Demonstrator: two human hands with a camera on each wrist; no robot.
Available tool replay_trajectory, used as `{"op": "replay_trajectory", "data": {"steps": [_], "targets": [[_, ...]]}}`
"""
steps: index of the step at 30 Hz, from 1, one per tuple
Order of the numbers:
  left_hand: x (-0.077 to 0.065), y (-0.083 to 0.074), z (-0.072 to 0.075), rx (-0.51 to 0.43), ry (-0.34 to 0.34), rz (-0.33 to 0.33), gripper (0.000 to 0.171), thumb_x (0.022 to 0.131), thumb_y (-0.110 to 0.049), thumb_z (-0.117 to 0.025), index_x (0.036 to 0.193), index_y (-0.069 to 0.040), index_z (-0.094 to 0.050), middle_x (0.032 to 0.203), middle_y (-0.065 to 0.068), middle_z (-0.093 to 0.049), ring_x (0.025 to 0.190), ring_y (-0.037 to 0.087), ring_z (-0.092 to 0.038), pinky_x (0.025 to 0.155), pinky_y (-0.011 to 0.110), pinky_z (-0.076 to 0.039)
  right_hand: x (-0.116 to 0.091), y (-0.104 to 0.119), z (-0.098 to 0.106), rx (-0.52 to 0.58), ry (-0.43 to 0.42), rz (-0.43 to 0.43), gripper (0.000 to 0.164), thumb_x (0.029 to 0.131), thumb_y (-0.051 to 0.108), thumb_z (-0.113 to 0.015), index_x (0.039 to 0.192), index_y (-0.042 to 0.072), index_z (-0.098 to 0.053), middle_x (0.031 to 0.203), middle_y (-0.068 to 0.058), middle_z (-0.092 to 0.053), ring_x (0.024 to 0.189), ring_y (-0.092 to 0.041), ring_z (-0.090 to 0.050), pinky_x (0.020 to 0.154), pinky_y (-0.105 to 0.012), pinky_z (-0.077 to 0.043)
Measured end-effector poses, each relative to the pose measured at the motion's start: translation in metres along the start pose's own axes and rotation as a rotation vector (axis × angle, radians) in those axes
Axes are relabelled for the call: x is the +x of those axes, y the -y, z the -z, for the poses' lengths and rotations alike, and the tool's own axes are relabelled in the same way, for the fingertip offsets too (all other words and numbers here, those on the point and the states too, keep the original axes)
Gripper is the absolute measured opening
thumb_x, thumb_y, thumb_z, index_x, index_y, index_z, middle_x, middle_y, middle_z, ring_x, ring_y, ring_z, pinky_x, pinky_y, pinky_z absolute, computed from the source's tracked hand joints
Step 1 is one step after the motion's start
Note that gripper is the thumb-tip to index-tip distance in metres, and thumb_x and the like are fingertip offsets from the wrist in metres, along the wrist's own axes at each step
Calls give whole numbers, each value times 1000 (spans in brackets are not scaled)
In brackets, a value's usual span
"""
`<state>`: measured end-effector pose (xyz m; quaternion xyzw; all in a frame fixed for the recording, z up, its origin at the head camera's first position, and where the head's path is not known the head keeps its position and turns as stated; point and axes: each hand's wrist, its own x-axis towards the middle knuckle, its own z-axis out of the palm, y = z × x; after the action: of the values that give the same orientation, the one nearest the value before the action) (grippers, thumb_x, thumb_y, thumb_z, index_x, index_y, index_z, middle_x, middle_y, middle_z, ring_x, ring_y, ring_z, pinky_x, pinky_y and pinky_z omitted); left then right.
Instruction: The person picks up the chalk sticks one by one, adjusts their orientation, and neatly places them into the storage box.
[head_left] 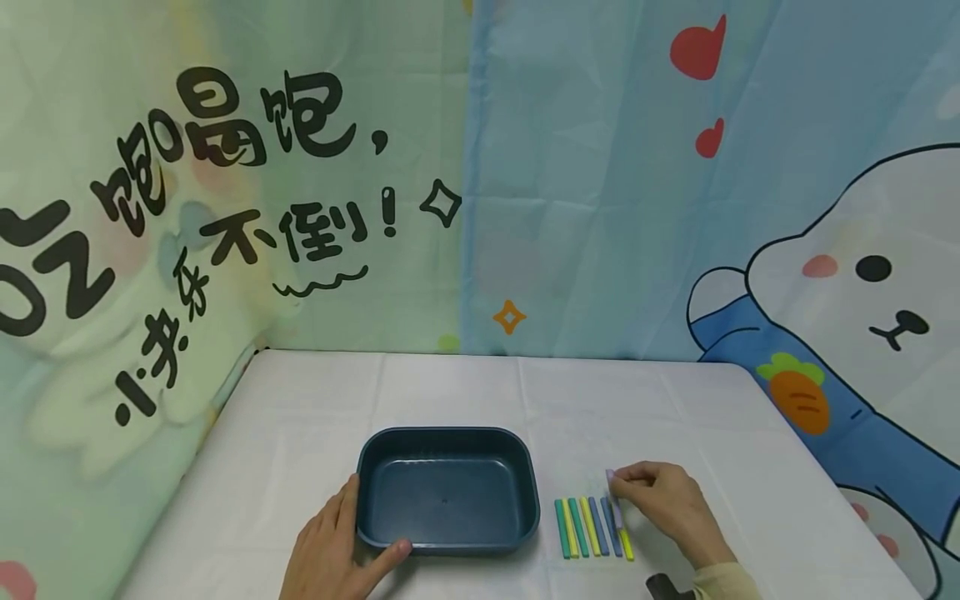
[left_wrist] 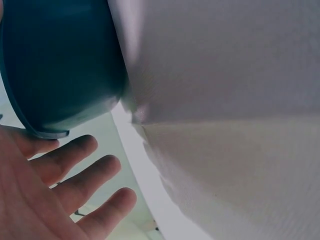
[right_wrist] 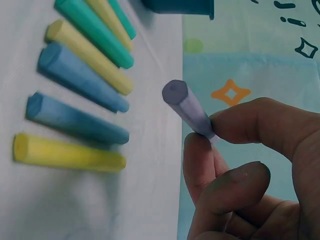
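Note:
Between the thumb and fingertips of my right hand [head_left: 671,504] is a stick of purple chalk [right_wrist: 187,107], which it pinches at one end. In the head view that purple stick overlaps the right end of a row of chalk; the right wrist view shows it raised off the table. The row has green chalk [right_wrist: 95,32], yellow chalk [right_wrist: 70,152] and blue chalk [right_wrist: 77,120] lying side by side. My left hand [head_left: 337,542] rests against the left side and near-left corner of a dark blue plastic tray [head_left: 450,549], its fingers extended and spread, thumb at the near rim.
A white cloth covers the table [head_left: 637,400], with the tray left of the chalk row. Printed curtains [head_left: 585,208] hang behind and beside the table. A dark device [head_left: 663,587] sits at the right wrist, by the sleeve [head_left: 726,582].

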<state>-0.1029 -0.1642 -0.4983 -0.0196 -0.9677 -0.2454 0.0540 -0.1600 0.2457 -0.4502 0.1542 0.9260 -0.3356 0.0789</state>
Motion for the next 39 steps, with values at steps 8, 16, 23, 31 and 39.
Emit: {"op": "replay_trajectory", "data": {"steps": [8, 16, 23, 31, 39], "targets": [[-1, -1, 1, 0, 10, -1, 115, 80, -80, -62, 155, 3, -35, 143, 24, -53, 126, 43, -55, 104, 61, -44, -4, 10, -2, 105, 27, -19, 51, 90, 45, -73, 114, 0, -72, 109, -11, -70, 100, -28, -60, 81, -46, -53], [-1, -3, 3, 6, 9, 0, 115, 79, -81, -62, 154, 3, -36, 144, 25, -53, 126, 43, -55, 105, 60, -44, -10, 26, -11, 271, 51, 29, 47, 91, 41, -74, 115, 0, -72, 110, -8, -72, 101, -26, -62, 83, -42, -57], [-2, -4, 5, 16, 13, -7, 115, 79, -81, -62, 154, 3, -37, 143, 24, -53, 126, 42, -55, 104, 59, -45, -13, 43, -18, 370, 77, 27, 50, 89, 41, -76, 116, 0, -71, 106, -6, -74, 104, -27, -63, 88, -44, -56], [-1, -5, 9, 20, 27, -3, 115, 80, -81, -61, 154, 3, -36, 143, 25, -53, 126, 42, -55, 104, 59, -45, -17, 67, -28, 456, 95, 83, 43, 90, 39, -76, 112, 2, -74, 98, -4, -71, 75, -17, -51, 68, -32, -46], [-2, -6, 8, 25, 43, 20, 117, 78, -83, -60, 154, 3, -36, 143, 25, -53, 126, 42, -55, 105, 59, -44, -21, 91, -42, 552, 114, 134, 35, 90, 31, -76, 111, 2, -74, 86, -3, -66, 64, -15, -43, 61, -29, -37]]}}
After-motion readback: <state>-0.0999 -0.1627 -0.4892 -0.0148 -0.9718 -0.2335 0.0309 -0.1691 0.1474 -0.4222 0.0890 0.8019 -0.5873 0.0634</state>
